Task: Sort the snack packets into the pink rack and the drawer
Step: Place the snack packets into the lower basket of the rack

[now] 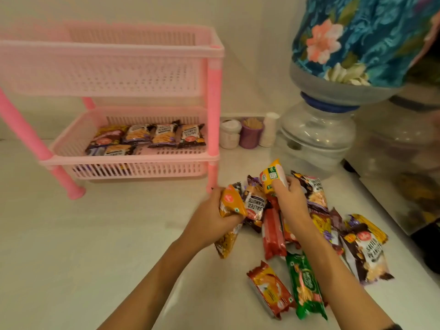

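Note:
A two-tier pink rack (128, 163) stands at the back left; its lower basket holds several dark peanut packets (164, 135), its upper basket looks bare. My left hand (212, 217) grips an orange snack packet (232, 203) and more packets under it. My right hand (289, 196) holds a yellow packet (271, 175) lifted above the pile. The pile of snack packets (316, 234) lies on the counter to the right, with red (272, 231), green (304, 285) and orange-red (270, 289) biscuit packs in front. No drawer is in view.
A water dispenser bottle (316, 136) under a floral cover (362, 36) stands at the back right. Small jars and a purple toothpick cup (251, 134) sit beside the rack. A clear container (404, 163) lies at the right edge. White counter (107, 246) spreads left of the pile.

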Tool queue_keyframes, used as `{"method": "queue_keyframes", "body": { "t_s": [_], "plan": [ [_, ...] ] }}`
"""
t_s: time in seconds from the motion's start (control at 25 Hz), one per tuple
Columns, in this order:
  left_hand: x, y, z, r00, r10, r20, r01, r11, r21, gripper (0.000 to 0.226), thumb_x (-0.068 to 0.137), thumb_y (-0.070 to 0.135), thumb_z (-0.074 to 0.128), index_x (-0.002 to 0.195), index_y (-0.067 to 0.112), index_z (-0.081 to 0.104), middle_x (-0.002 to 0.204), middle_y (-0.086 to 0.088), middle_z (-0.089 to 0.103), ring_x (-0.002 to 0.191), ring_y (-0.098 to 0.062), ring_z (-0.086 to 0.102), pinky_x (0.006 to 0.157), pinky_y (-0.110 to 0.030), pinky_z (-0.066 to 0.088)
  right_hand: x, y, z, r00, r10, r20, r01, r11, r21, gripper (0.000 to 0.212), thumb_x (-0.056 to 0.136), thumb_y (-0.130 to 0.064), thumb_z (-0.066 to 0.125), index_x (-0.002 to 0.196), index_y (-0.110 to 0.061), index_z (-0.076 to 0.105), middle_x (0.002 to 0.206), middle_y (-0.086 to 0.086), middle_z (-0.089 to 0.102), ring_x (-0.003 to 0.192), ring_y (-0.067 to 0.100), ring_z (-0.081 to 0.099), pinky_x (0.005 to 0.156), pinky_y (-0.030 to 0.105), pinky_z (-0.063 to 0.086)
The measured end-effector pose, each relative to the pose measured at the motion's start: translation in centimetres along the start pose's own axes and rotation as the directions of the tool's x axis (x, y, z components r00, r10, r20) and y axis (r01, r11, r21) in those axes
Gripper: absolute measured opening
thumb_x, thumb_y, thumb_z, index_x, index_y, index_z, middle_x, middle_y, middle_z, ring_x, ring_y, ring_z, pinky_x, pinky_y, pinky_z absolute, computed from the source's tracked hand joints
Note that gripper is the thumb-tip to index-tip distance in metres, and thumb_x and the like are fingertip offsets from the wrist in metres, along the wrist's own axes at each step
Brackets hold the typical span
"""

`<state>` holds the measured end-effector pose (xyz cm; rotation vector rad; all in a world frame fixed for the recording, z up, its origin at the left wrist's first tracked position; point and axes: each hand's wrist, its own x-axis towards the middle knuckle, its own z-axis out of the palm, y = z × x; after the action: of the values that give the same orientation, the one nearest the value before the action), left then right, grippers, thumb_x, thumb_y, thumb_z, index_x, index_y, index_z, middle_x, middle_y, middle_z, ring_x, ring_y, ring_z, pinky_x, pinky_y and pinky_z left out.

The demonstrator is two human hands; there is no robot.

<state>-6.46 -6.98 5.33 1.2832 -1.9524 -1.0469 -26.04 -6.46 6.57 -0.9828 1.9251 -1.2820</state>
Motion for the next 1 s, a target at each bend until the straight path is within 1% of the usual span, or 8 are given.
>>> {"method": "queue_keyframes", "body": {
  "t_s": [0.12, 0.24, 0.36, 0.52, 0.64, 0.76, 0.88, 1.0],
  "plan": [
    [0.9, 0.4, -4.5, 0.981, -0.07, -0.182, 0.058, 0.996, -0.069, 0.041, 0.064, 0.049, 0.068, 0.097, 0.046, 0.044, 0.084, 0.017, 0.063, 0.073, 0.003, 0.061, 0.059, -0.02, 0.044, -1.2, -1.7, 1.8, 0.979, -0.032, 0.202, 0.008, 0.993, 0.119, 0.066, 0.065, -0.044, 0.059, 0.126, -0.025, 0.044, 0.112, 0.002, 0.063, 0.095, 0.018, 0.066, 0.083, 0.041, 0.056],
    [2.7, 0.2, -9.7, 0.931, -0.137, -0.339, 0.107, 0.989, -0.107, 0.04, 0.062, 0.055, 0.066, 0.092, 0.045, 0.04, 0.081, 0.019, 0.059, 0.068, 0.004, 0.057, 0.055, -0.02, 0.039, -2.3, -4.6, 5.3, 0.916, -0.117, 0.383, 0.055, 0.984, 0.167, 0.061, 0.067, -0.033, 0.069, 0.122, -0.031, 0.04, 0.109, -0.003, 0.061, 0.085, 0.006, 0.068, 0.063, 0.023, 0.055],
    [5.5, -1.3, -15.0, 0.882, -0.202, -0.425, 0.172, 0.979, -0.108, 0.065, 0.057, 0.062, 0.06, 0.108, 0.034, 0.03, 0.084, 0.017, 0.055, 0.074, -0.004, 0.056, 0.06, -0.025, 0.04, -2.4, -7.8, 9.6, 0.855, -0.208, 0.474, 0.153, 0.977, 0.151, 0.057, 0.076, -0.023, 0.072, 0.12, -0.034, 0.037, 0.104, -0.01, 0.056, 0.071, -0.01, 0.063, 0.051, 0.012, 0.05],
    [11.0, -3.9, -21.3, 0.858, -0.378, -0.347, 0.348, 0.926, -0.148, 0.089, 0.072, 0.056, 0.051, 0.139, 0.013, 0.012, 0.099, -0.004, 0.057, 0.086, -0.024, 0.057, 0.069, -0.028, 0.042, -1.2, -13.0, 16.2, 0.816, -0.295, 0.497, 0.255, 0.955, 0.148, 0.055, 0.079, -0.016, 0.069, 0.113, -0.04, 0.034, 0.093, -0.011, 0.056, 0.059, -0.01, 0.061, 0.047, 0.015, 0.051],
    [14.6, -5.5, -23.5, 0.885, -0.38, -0.269, 0.367, 0.925, -0.097, 0.091, 0.083, 0.048, 0.045, 0.143, -0.008, 0.007, 0.099, -0.007, 0.057, 0.09, -0.024, 0.056, 0.079, -0.035, 0.044, 1.0, -16.2, 20.3, 0.834, -0.349, 0.428, 0.325, 0.937, 0.131, 0.048, 0.078, -0.019, 0.065, 0.102, -0.051, 0.038, 0.093, -0.004, 0.059, 0.065, 0.005, 0.063, 0.049, 0.023, 0.05],
    [16.7, -7.2, -23.1, 0.904, -0.392, -0.168, 0.403, 0.914, 0.037, 0.092, 0.086, 0.042, 0.049, 0.145, -0.006, -0.002, 0.104, -0.015, 0.068, 0.079, -0.025, 0.061, 0.069, -0.034, 0.047, 4.2, -17.0, 23.6, 0.861, -0.291, 0.417, 0.328, 0.945, -0.017, 0.053, 0.077, -0.021, 0.066, 0.124, -0.032, 0.044, 0.105, 0.003, 0.06, 0.081, 0.018, 0.062, 0.059, 0.029, 0.053],
    [17.9, -9.2, -21.6, 0.868, -0.478, -0.13, 0.495, 0.848, 0.189, 0.09, 0.091, 0.037, 0.054, 0.149, 0.004, -0.007, 0.145, -0.027, 0.038, 0.115, -0.037, 0.054, 0.088, -0.041, 0.047, 6.4, -16.1, 26.2, 0.881, -0.11, 0.459, 0.293, 0.89, -0.35, 0.064, 0.072, -0.027, 0.071, 0.128, -0.018, 0.041, 0.11, 0.007, 0.061, 0.091, 0.022, 0.06, 0.063, 0.031, 0.048],
    [17.9, -9.6, -21.4, 0.845, -0.526, -0.101, 0.513, 0.74, 0.435, 0.087, 0.09, 0.046, 0.053, 0.151, 0.016, -0.001, 0.155, -0.026, 0.008, 0.131, -0.042, 0.039, 0.101, -0.047, 0.04, 7.4, -14.9, 27.4, 0.867, 0.02, 0.497, 0.279, 0.808, -0.519, 0.087, 0.07, -0.032, 0.073, 0.144, -0.021, 0.028, 0.112, 0.01, 0.06, 0.085, 0.021, 0.059, 0.061, 0.027, 0.044]
  ]
}}
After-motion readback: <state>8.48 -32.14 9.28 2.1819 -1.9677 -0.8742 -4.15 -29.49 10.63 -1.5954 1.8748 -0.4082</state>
